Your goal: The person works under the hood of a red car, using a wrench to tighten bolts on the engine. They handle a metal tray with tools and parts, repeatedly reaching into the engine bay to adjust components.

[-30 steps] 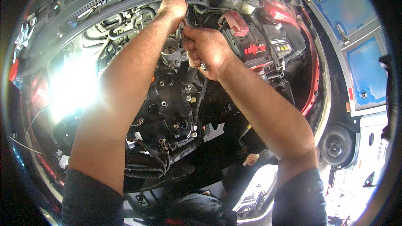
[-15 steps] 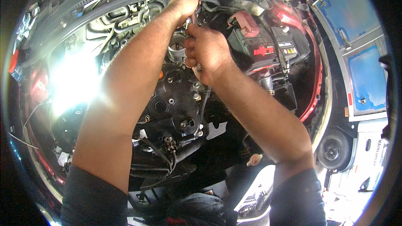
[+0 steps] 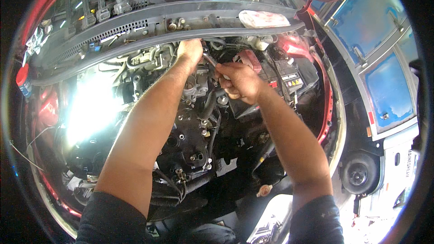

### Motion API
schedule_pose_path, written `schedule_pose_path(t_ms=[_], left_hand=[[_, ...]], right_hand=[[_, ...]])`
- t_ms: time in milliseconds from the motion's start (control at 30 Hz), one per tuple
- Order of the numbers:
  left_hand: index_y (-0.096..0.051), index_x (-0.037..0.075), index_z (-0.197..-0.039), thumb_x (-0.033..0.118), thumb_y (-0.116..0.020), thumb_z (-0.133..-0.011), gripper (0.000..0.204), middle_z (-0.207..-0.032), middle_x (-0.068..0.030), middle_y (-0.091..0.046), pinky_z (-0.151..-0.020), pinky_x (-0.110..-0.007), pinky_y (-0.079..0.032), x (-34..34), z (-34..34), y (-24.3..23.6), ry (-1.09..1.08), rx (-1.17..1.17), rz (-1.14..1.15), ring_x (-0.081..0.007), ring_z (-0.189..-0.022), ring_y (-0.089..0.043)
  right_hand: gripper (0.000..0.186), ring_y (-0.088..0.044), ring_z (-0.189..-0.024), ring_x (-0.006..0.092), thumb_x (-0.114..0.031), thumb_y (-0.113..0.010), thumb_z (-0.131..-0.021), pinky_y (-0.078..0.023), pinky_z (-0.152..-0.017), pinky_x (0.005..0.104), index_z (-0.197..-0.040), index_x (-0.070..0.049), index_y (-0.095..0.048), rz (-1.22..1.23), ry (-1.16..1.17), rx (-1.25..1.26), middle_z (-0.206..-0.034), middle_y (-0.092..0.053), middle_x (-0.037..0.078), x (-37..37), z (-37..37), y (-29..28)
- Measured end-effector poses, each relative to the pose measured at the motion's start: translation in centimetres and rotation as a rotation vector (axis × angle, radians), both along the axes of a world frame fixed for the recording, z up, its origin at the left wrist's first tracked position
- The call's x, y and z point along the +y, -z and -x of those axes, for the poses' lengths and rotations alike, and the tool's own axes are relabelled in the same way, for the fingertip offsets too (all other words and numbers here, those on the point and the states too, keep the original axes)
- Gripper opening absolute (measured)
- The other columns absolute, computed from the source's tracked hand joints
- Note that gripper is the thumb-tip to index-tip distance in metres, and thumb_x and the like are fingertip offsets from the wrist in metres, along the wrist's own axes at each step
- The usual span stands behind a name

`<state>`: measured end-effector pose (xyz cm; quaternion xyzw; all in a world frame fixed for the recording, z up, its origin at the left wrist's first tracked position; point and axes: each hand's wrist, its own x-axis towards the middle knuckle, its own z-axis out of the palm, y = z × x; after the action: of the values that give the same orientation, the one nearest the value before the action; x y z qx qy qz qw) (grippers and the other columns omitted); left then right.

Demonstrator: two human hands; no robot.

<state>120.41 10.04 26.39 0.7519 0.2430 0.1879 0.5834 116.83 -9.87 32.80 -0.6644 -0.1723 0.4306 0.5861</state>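
My right hand (image 3: 240,81) is closed around the handle of a metal ratchet wrench (image 3: 210,59). The tool slants up and left from my fist, its head close beside my left hand (image 3: 190,50). That hand reaches deep to the back of the engine bay, under the cowl edge, with its fingers hidden. Just below it, partly behind my left forearm, is a round metal throttle opening (image 3: 190,82). The black engine cover (image 3: 183,129) lies between my forearms. What the wrench head sits on cannot be made out.
To the right stands a black battery (image 3: 294,74) with a red terminal cover (image 3: 249,59). Loose bolts and tools lie on the cowl (image 3: 158,28), beside a crumpled white packet (image 3: 263,19). A glaring work light (image 3: 91,110) shines at left. Blue-panelled doors (image 3: 389,81) stand beyond the right fender.
My right hand has swung right, away from my left hand, with the wrench handle now plainly showing. The view has shifted, so more of the cowl and windshield base is visible.
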Motion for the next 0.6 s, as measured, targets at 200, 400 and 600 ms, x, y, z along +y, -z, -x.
schedule_pose_path(t_ms=[200,400,600], left_hand=[[-0.058,0.004,-0.106,0.032,-0.045,-0.093,0.033,-0.094,-0.0082,-0.06,-0.058,-0.039,-0.049,-0.1,0.3,-0.9,0.139,-0.003,0.247,-0.0222,-0.079,-0.059],[-0.06,0.005,-0.099,0.032,-0.047,-0.092,0.031,-0.088,-0.007,-0.06,-0.057,-0.039,-0.047,-0.8,1.1,-2.0,0.122,-0.064,0.298,-0.0207,-0.074,-0.058],[-0.064,0.002,-0.083,0.029,-0.057,-0.081,0.027,-0.08,-0.0085,-0.061,-0.063,-0.035,-0.048,-1.3,2.6,-2.8,0.127,-0.041,0.108,-0.0203,-0.074,-0.058]], right_hand=[[0.027,-0.025,-0.04,0.0059,-0.034,-0.049,-0.098,-0.017,-0.036,0.024,-0.084,-0.011,-0.051,-0.09,0.115,0.155,-0.057,-0.037,-0.005,0.1,1.8,0.0],[0.027,-0.024,-0.04,0.0051,-0.033,-0.051,-0.098,-0.018,-0.037,0.023,-0.083,-0.011,-0.051,-0.131,0.194,0.181,-0.055,-0.035,-0.006,1.0,2.8,0.8],[0.029,-0.033,-0.043,0.0058,-0.034,-0.051,-0.098,-0.025,-0.039,0.024,-0.086,-0.008,-0.054,0.097,0.023,-0.301,-0.056,-0.038,-0.005,-0.2,1.3,1.0]])
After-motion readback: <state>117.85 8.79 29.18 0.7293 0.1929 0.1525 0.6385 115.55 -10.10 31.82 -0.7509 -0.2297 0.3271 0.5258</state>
